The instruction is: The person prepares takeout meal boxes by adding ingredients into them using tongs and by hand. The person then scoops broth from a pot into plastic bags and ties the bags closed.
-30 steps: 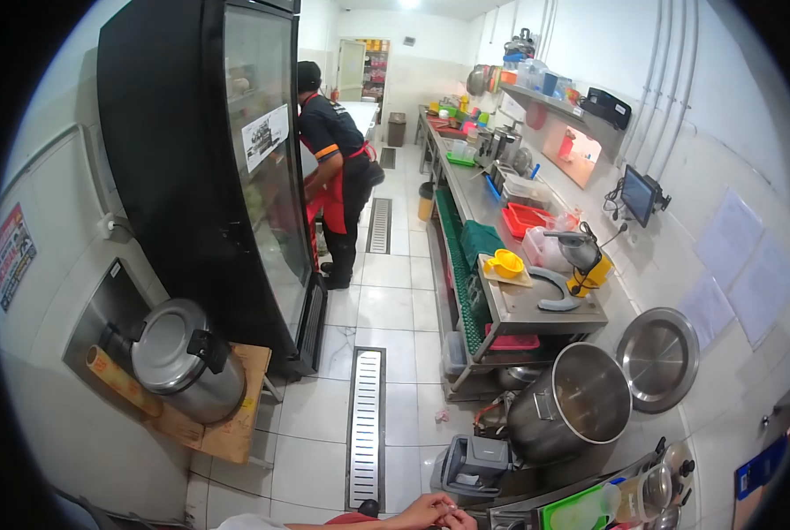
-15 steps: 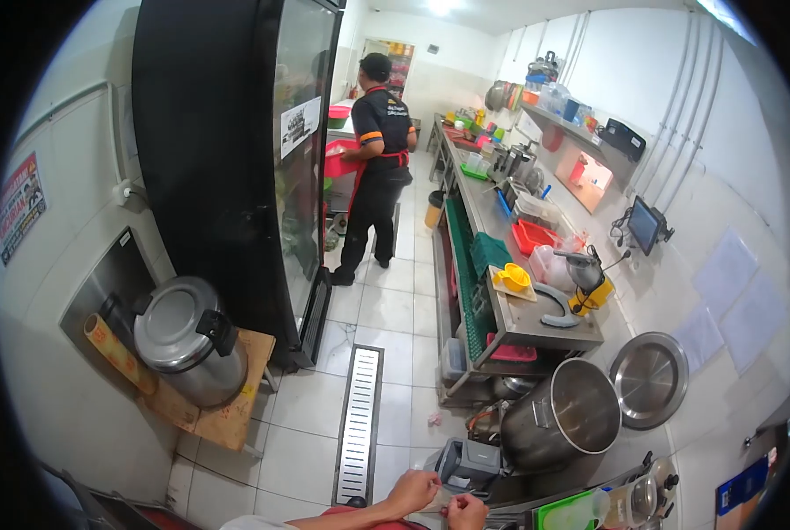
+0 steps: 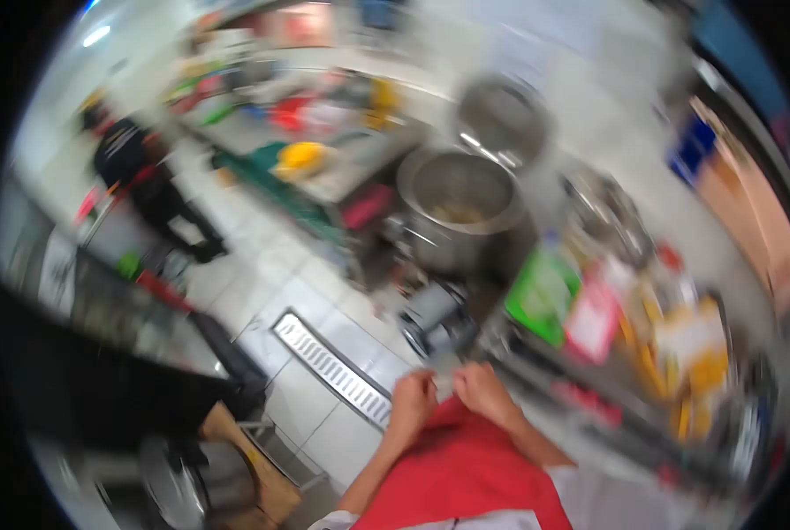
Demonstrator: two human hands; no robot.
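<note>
My left hand (image 3: 414, 397) is raised above the top of a red apron (image 3: 466, 468), its fingers closed. Close beside it on the right, my right hand (image 3: 483, 389) is closed too. Something small and pale, perhaps clear film, shows between the two hands, too blurred to name. Just beyond the hands is a grey bin (image 3: 436, 318). Behind that, a large steel pot (image 3: 459, 199) holds some liquid.
A counter at right bears a green tray (image 3: 543, 293) and a pink item (image 3: 596, 318). A floor drain (image 3: 333, 367) lies left of my hands. Another person (image 3: 143, 168) stands at upper left. A lidded steel pot (image 3: 196, 481) is at lower left.
The view has swung right and blurred, bringing the right counter and red apron into sight. My hands were together, then apart, and are now close together. The other person straightened up and turned.
</note>
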